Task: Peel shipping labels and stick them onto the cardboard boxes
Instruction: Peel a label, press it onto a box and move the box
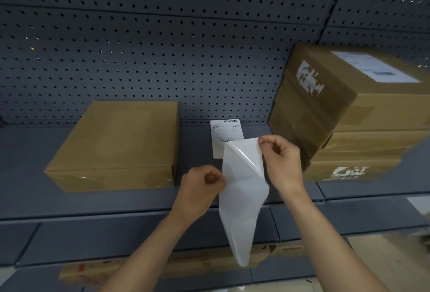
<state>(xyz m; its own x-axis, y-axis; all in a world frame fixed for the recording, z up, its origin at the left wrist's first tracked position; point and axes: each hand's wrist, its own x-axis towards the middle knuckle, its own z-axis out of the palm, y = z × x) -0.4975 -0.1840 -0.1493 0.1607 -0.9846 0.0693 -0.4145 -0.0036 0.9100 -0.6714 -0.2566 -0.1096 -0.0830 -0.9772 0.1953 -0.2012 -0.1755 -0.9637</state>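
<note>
Two pinches are gripping the floppy label sheet (242, 189): left hand (200, 182) at 9 o'clock, right hand (281, 159) at 1 (probably sticky, grab edges).

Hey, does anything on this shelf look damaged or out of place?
Yes. The stacked boxes on the right carry ragged white patches on their sides, like torn-off labels. The flat box on the left looks intact.

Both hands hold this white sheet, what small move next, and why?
Probably pull the right hand away from the left hand: the white glossy label sheet is only partly peeled, and the flat brown cardboard box at left shows no label.
</note>
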